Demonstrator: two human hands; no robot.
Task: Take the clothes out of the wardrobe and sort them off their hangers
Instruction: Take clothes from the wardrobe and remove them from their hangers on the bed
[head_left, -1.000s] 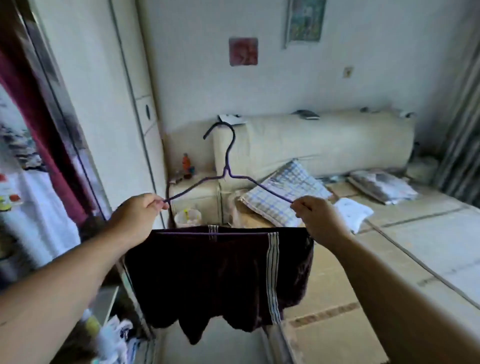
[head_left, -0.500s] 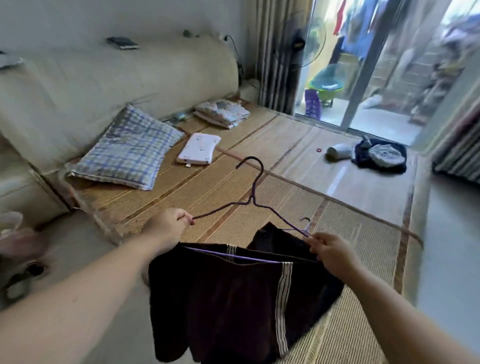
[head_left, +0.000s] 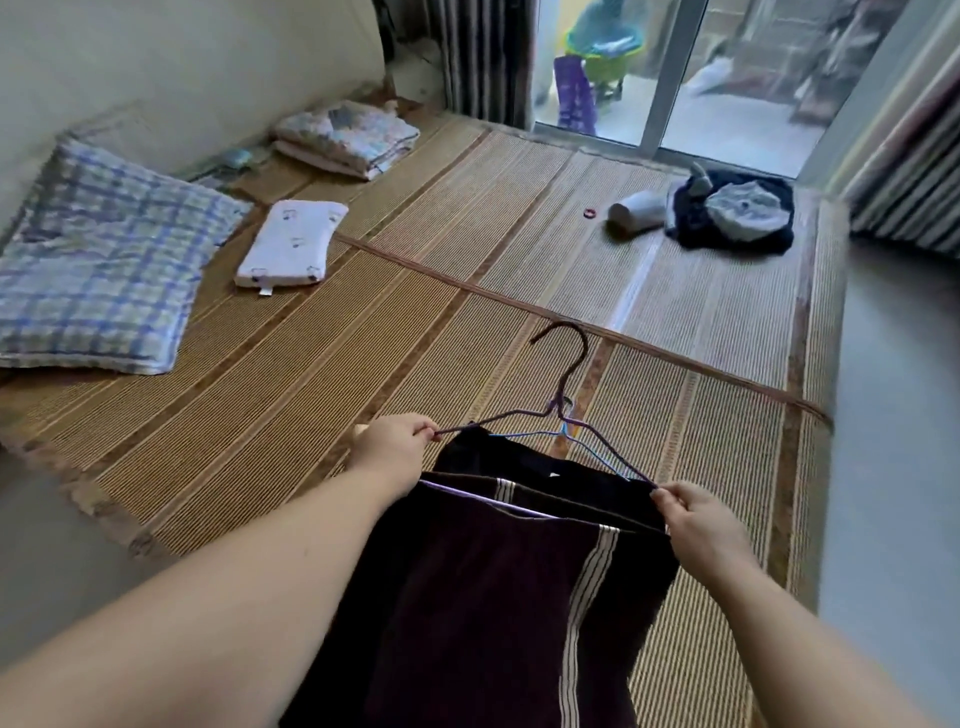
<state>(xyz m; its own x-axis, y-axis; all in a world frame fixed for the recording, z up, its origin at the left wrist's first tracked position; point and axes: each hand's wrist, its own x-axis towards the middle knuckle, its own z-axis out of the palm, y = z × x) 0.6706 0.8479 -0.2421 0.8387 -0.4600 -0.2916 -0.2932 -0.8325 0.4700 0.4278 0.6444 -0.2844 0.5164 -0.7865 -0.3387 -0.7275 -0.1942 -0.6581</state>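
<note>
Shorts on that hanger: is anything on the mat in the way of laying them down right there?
Nothing visible. The left hand and right hand hold the hanger with the shorts over bare mat; the pillow, white cushion and dark pile lie well off.

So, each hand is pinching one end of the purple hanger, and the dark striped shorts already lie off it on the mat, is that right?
Not quite. The head view shows the dark striped shorts draped over the bar of the purple hanger, not lying on the mat. The left hand and right hand do each pinch one end.
</note>
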